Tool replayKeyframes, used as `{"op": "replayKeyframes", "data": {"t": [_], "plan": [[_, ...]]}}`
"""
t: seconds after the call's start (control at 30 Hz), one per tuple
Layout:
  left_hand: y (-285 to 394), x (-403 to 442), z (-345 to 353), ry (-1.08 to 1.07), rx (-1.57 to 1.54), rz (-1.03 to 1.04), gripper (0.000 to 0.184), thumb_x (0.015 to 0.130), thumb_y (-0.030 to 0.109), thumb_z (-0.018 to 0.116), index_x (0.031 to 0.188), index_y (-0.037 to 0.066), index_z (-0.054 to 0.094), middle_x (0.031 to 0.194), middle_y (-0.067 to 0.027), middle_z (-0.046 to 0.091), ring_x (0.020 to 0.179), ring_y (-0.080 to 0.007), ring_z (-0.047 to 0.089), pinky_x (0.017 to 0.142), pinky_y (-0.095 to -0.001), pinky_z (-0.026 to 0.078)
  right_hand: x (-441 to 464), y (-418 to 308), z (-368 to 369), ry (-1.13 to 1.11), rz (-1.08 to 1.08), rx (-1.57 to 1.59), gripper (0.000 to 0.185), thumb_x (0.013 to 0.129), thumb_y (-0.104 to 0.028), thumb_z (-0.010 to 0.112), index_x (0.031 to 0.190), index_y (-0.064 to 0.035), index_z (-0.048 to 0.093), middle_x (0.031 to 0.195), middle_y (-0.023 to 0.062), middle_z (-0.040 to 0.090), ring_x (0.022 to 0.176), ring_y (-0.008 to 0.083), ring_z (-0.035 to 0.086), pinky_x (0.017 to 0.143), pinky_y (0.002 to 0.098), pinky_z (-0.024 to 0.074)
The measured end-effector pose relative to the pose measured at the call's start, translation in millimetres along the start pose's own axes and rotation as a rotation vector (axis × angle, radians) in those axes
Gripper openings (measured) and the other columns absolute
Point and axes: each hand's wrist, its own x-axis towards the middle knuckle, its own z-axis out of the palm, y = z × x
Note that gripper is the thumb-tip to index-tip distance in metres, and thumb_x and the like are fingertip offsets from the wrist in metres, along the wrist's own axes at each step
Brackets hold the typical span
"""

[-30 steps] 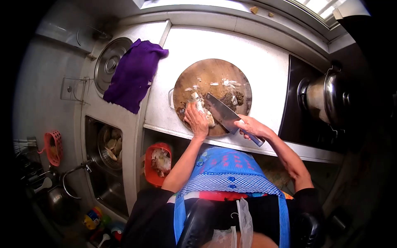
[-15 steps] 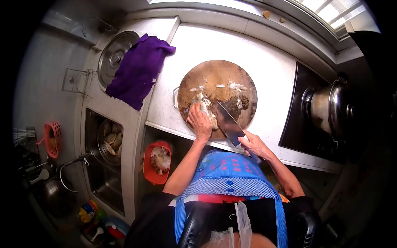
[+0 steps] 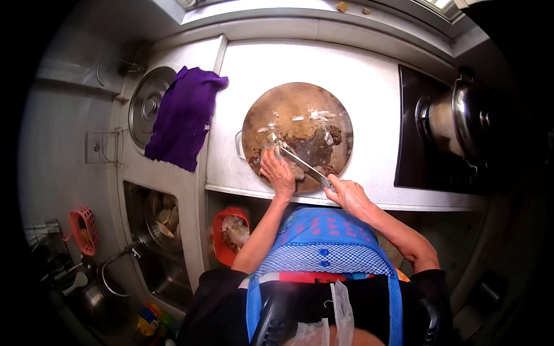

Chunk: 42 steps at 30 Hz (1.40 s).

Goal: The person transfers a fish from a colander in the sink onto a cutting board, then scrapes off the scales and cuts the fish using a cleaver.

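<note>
My left hand presses down on a pale, greyish piece of raw food on the round wooden chopping board. Its fingers curl over the piece and hide much of it, so its exact kind is unclear. My right hand grips the handle of a cleaver. The blade stands nearly on edge, its tip at the upper end of the piece, close beside my left fingers. Dark wet scraps and white flecks lie on the board.
A stove with a lidded metal pot stands at right. To the left are a purple cloth, a round metal lid and a sink holding a colander of shell-like pieces. A red bin with scraps sits below the counter edge.
The cleaver has moved left from beside the piece onto it, and its blade has turned from showing its flat side to nearly edge-on. My left hand still holds the piece. The camera view has rotated slightly.
</note>
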Motion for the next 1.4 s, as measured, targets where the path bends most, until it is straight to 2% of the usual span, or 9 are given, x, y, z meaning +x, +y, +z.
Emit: {"op": "replayKeyframes", "data": {"t": [0.33,0.63,0.8,1.0,1.07,1.1,1.13,1.23,1.4], "plan": [[2.2,-2.4,14.0,-0.019,0.262,0.025,0.056,0.088,0.017,0.049,0.14,0.002,0.035,0.14,-0.0194,0.038,0.131,-0.0359,0.033,0.105,-0.0501,0.022,10.6,16.4,37.7,0.379,0.057,-0.557,0.027,0.087,-0.02,0.062,0.107,-0.0051,0.051,0.066,0.0161,0.053,0.053,0.0325,0.062,0.043,0.0424,0.0503],[19.0,15.4,-10.8,-0.079,-0.076,0.022,0.055,0.087,0.017,0.058,0.137,0.005,0.039,0.133,-0.0212,0.035,0.126,-0.038,0.034,0.102,-0.0511,0.027,11.6,8.9,11.0,0.3,0.026,-0.219,0.027,0.091,-0.027,0.058,0.099,-0.0037,0.045,0.067,0.0224,0.057,0.063,0.0422,0.063,0.054,0.0504,0.0505],[39.2,29.2,-2.2,-0.149,-0.011,0.025,0.054,0.087,0.025,0.064,0.132,0.003,0.043,0.129,-0.0241,0.036,0.123,-0.0406,0.034,0.103,-0.051,0.029,10.4,-5.8,-22.6,0.092,0.273,0.307,0.034,0.094,-0.033,0.054,0.098,-0.0001,0.044,0.068,0.0265,0.059,0.07,0.0475,0.06,0.06,0.0507,0.0455],[32.6,35.8,-4.3,-0.188,-0.054,0.064,0.055,0.086,0.021,0.065,0.133,0.002,0.043,0.132,-0.025,0.034,0.124,-0.0416,0.033,0.104,-0.0492,0.03,5.6,-2.5,-25.5,0.133,0.174,0.132,0.035,0.093,-0.035,0.053,0.097,0.0003,0.048,0.065,0.0255,0.056,0.065,0.0456,0.059,0.059,0.0475,0.0449],[27.3,35.4,-7.9,-0.224,-0.159,0.098,0.055,0.085,0.019,0.065,0.131,0.001,0.043,0.133,-0.0241,0.034,0.124,-0.0411,0.034,0.104,-0.0497,0.031,3.9,-1.9,-39.3,0.042,0.234,0.253,0.034,0.093,-0.033,0.054,0.094,0.0003,0.048,0.063,0.0244,0.056,0.059,0.042,0.058,0.057,0.0468,0.0445],[27.3,34.9,-7.4,-0.24,-0.155,0.091,0.055,0.087,0.017,0.062,0.135,0.002,0.04,0.137,-0.0226,0.033,0.127,-0.0403,0.032,0.105,-0.0495,0.029,3.5,-2.6,-40.6,0.037,0.27,0.272,0.032,0.094,-0.032,0.053,0.096,-0.0004,0.05,0.06,0.0169,0.055,0.052,0.029,0.057,0.053,0.0412,0.0454],[25.6,34.3,-6.9,-0.239,-0.156,0.09,0.055,0.087,0.017,0.062,0.135,0.002,0.04,0.137,-0.0226,0.033,0.127,-0.0403,0.032,0.105,-0.0495,0.029,5.0,-0.9,-45.6,0.036,0.27,0.271,0.032,0.094,-0.032,0.053,0.096,-0.0004,0.05,0.06,0.0169,0.055,0.052,0.029,0.057,0.053,0.0412,0.0454],[16.9,27.4,-2.3,-0.238,-0.058,0.162,0.055,0.091,0.017,0.056,0.14,0.002,0.035,0.142,-0.0231,0.029,0.131,-0.0416,0.028,0.106,-0.052,0.026,6.9,12.3,-56.1,-0.076,0.363,0.502,0.033,0.095,-0.034,0.052,0.104,-0.0022,0.055,0.06,0.0017,0.049,0.05,0.0102,0.053,0.047,0.0281,0.0446],[11.2,27.0,4.4,-0.218,-0.107,0.144,0.056,0.093,0.017,0.052,0.143,0.004,0.03,0.147,-0.0201,0.027,0.134,-0.04,0.027,0.107,-0.053,0.024,11.1,11.2,-70.0,-0.077,0.369,0.579,0.034,0.094,-0.032,0.053,0.113,-0.0039,0.058,0.059,0.0004,0.048,0.049,0.0095,0.05,0.046,0.0264,0.0438]]}}
